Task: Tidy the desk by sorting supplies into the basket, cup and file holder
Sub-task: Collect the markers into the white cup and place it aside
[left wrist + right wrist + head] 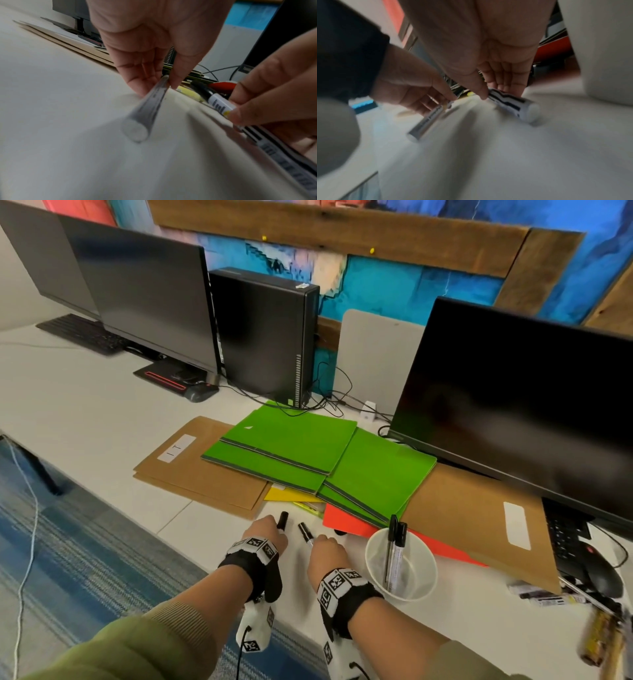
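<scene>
Markers (pixel 283 520) (pixel 306 534) pinched by left grip (pixel 265 534) and right grip (pixel 325 553) near the table's front edge may slip, being held lightly.

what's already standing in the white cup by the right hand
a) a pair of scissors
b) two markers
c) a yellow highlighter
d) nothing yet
b: two markers with black caps lean upright inside the white cup, while the left hand and right hand each pinch another marker down on the desk.
</scene>
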Demonstrator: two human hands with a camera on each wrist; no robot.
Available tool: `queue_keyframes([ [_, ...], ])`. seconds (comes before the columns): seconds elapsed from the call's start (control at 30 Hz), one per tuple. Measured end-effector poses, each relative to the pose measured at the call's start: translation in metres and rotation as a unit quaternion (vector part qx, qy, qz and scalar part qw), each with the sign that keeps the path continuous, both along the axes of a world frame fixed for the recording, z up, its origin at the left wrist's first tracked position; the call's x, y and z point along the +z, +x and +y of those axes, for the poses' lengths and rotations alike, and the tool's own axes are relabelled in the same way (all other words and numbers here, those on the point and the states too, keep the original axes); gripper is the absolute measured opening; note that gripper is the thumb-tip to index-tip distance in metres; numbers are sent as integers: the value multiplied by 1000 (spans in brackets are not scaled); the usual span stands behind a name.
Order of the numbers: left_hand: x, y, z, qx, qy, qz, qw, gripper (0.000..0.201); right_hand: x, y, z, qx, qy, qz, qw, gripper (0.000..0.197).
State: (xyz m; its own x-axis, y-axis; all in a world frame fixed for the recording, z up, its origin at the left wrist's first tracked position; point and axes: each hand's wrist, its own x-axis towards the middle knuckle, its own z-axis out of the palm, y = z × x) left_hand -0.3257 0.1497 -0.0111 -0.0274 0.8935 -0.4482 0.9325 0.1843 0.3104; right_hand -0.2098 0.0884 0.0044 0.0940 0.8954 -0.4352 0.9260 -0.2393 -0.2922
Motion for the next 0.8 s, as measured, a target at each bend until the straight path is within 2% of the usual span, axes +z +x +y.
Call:
queue_keyframes([
  [0.1,11,9,2,14,26,-49,998,30,15,2,2,-61,24,72,995,48],
  [0.2,29,21,2,12,70,-117,991,43,35,8,2,-82,86,114,986,68],
  [0.3,51,38,-5,-2,130,-215,968,57,59,23,-6,-83,164,144,972,88],
  [0.37,67,50,-12,-19,166,-259,951,65,77,37,-15,-90,200,162,962,94],
  [0.47,87,69,-20,-46,210,-321,922,69,92,62,-28,-124,246,167,946,92],
  [0.6,102,94,-35,-88,230,-361,899,66,97,93,-46,-164,295,153,929,76],
  [0.7,101,109,-45,-115,215,-362,900,65,88,108,-60,-172,301,124,930,68],
  [0.8,87,119,-52,-155,205,-322,911,62,73,118,-69,-170,291,107,935,61],
])
